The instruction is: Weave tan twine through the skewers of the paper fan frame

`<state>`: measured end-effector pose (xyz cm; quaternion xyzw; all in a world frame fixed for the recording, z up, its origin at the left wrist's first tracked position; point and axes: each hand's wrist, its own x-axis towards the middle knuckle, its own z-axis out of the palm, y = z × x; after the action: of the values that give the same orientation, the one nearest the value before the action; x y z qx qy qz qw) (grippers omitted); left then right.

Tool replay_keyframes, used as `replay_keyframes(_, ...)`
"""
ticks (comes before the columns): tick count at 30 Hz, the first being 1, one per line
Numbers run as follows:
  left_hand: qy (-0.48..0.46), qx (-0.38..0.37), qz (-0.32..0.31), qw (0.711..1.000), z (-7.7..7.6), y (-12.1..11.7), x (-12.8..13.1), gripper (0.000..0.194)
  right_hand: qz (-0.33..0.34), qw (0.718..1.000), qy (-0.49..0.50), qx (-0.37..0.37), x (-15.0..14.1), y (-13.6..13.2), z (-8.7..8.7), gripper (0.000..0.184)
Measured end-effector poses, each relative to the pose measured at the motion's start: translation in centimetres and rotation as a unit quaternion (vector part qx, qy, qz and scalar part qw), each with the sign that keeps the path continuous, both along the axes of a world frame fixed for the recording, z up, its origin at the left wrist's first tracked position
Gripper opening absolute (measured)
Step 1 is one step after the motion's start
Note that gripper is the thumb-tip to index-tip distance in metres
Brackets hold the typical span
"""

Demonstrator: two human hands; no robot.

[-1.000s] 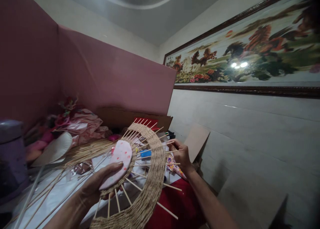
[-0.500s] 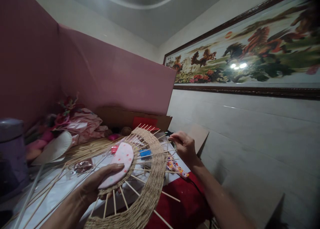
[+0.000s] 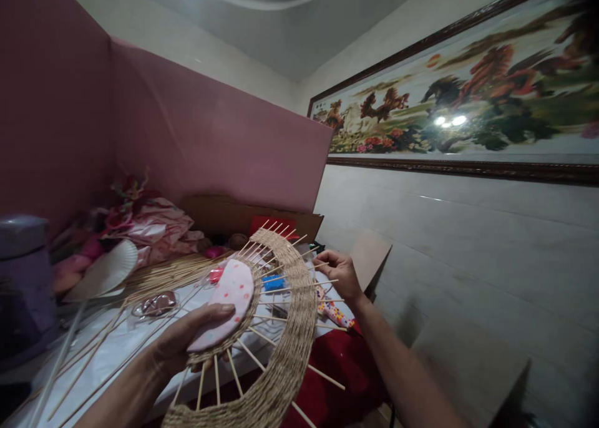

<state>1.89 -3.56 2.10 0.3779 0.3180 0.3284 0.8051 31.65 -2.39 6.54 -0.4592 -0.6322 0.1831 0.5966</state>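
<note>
My left hand [image 3: 187,340] is closed on the hub of a woven wheel, thumb on top of its pink dotted disc [image 3: 228,300]. Thin wooden sticks radiate from the disc through a wide band of tan woven cord [image 3: 299,316], and their tips poke out past the rim. My right hand [image 3: 341,275] reaches to the far rim of the wheel, fingers pinched at the stick ends there. What lies between those fingers is too small to see.
A white table [image 3: 116,347] holds long loose sticks, a paper plate [image 3: 105,272], pink wrapping, a cardboard box [image 3: 224,216] and a purple container [image 3: 23,278]. A pink board backs the table. A framed horse picture [image 3: 468,103] hangs on the right wall.
The wheel has shifted slightly and turned a little. My right hand rose from the rim, then settled back at the stick ends on the far edge. The left hand keeps its hold.
</note>
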Motion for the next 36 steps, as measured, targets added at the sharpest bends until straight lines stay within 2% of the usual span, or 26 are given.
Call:
replay_keyframes(7,0.02,-0.001,0.024,1.0,0.3,-0.3,0.1,0.016,0.033,0.994,0.102,-0.035,-1.8,0.3,-1.5,0.019)
replay_keyframes(12,0.022,-0.001,0.022,1.0,0.4,-0.4,0.1,0.014,0.028,0.995,0.091,-0.028,-2.0,0.5,-1.6,0.02)
replay_keyframes(18,0.025,0.007,0.011,1.0,0.9,-0.8,0.2,0.009,0.026,0.999,0.024,-0.005,-1.1,1.3,-1.0,0.021)
replay_keyframes(25,0.045,0.023,-0.019,0.999,1.1,-0.8,0.3,0.014,-0.005,0.996,-0.081,0.046,0.9,1.6,0.4,0.02)
replay_keyframes(29,0.061,0.014,-0.007,0.998,0.9,-0.7,0.1,0.01,-0.041,0.982,-0.154,0.101,1.4,1.1,1.3,0.014)
replay_keyframes(33,0.064,0.03,-0.019,0.997,0.5,-0.5,0.0,0.012,-0.043,0.963,-0.223,0.143,1.6,0.6,2.5,0.014)
replay_keyframes(36,0.04,0.022,-0.018,0.999,0.3,-0.4,0.0,0.006,-0.049,0.954,-0.251,0.156,1.8,0.3,3.3,0.015)
